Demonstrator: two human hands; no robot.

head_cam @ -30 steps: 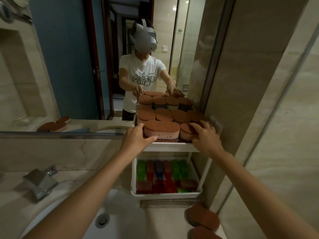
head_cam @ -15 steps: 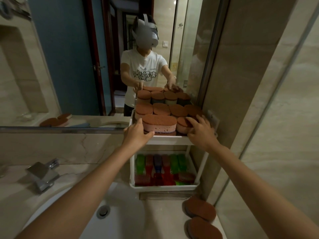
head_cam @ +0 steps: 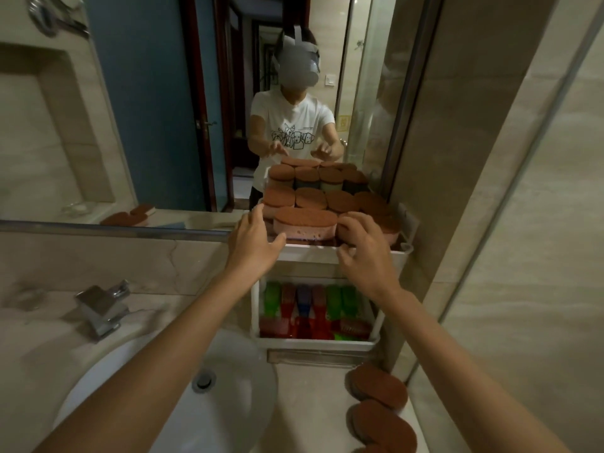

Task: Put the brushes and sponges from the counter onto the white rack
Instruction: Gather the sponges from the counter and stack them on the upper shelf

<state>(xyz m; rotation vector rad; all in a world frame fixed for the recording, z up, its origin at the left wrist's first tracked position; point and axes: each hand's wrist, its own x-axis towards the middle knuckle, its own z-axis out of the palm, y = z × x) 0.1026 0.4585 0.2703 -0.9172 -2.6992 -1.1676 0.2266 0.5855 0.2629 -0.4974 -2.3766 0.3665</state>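
Both hands are coming away from the top shelf: half a second ago our fingers were lying on the sponges, and now they are lifting clear and loosening, while the sponges are sitting as they were. Our left hand is hanging open, fingers spread, holding nothing, its thumb just beside the left end of the long pink oval sponge with a brown scouring top; whether it is grazing it we cannot tell. Our right hand is hovering with fingers loosely curled, also holding nothing, just in front of the shorter brown-topped pink sponge. We are judging that the hands are letting go because these front sponges are now squared against the rows behind, packed tight to save room. Under both hands the white plastic two-tier rack is showing its front rim, and below our wrists its lower tray is holding the green, red and blue plastic brushes side by side. Nearer to us than the right hand, two brown-topped oval sponges are lying on the pale marble counter, not yet moved. Beneath our left forearm the white round basin is sitting, with the chrome tap further left.
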